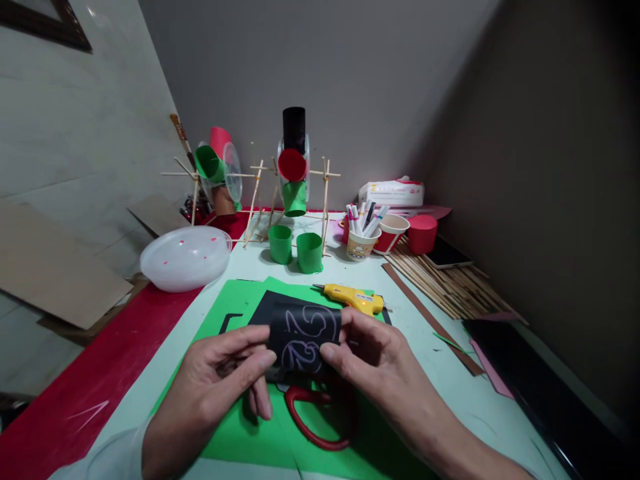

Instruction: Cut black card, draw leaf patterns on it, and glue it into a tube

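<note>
A small piece of black paper (304,339) with light swirling scribbles is curved between my two hands. My left hand (207,387) pinches its left edge between thumb and fingers. On the right edge, my right hand (385,363) presses with the thumb in front and fingers behind. Directly below lie red-handled scissors (320,445), their blades hidden. They rest on green paper sheets (240,427), with a larger black sheet (265,308) partly covered by the held piece. Just beyond my right hand lies a yellow glue gun (353,298).
Two green paper cups (309,253) stand before stick frames holding wheels with coloured tubes (292,165). At left is a translucent plastic bowl (185,259). A cup of markers (363,245), wooden sticks (450,287) and a long black glossy object (540,393) line the right side.
</note>
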Available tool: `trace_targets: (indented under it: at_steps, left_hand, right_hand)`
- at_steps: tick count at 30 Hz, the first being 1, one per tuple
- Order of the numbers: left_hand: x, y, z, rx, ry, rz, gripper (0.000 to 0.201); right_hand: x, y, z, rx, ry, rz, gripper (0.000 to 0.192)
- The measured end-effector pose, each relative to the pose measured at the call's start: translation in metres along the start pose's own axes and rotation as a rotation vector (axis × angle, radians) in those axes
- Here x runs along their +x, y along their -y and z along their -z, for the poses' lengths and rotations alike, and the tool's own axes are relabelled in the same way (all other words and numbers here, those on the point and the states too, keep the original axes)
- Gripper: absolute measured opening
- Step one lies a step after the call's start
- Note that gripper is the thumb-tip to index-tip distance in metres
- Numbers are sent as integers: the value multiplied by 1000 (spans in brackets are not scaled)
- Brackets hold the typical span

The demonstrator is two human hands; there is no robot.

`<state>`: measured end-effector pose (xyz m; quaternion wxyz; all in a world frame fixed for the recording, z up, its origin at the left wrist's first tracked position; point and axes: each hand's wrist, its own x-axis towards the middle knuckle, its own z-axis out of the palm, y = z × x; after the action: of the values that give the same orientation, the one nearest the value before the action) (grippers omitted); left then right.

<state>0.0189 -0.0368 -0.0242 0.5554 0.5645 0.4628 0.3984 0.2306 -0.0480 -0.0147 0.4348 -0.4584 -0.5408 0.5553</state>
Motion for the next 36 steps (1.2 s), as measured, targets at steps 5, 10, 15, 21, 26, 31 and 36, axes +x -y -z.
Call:
trace_targets:
  at_steps: [5,10,15,21,26,31,36]
  left_hand:
    - [2,-2,0,145,-89,9,27]
    - [5,4,2,128,-55,58,35]
    - [5,5,5,22,-16,129,34]
    - [5,7,5,-163,-69,171,26]
    - [6,9,4,-164,-72,172,24]
    - [2,8,6,-66,-110,146,24]
    - [-3,0,2,46,-157,97,21]
  right_hand:
    - [0,3,-6,-53,-10,41,9]
    - [-1,6,-9,-51,-43,49,18]
    - [-3,7,-7,40,24,45,27]
    - [-4,10,-6,78,86,40,34]
    - [-5,9,-6,81,98,44,26]
    - [-5,7,-6,47,70,53,9]
    - [-4,6,-6,43,48,52,13]
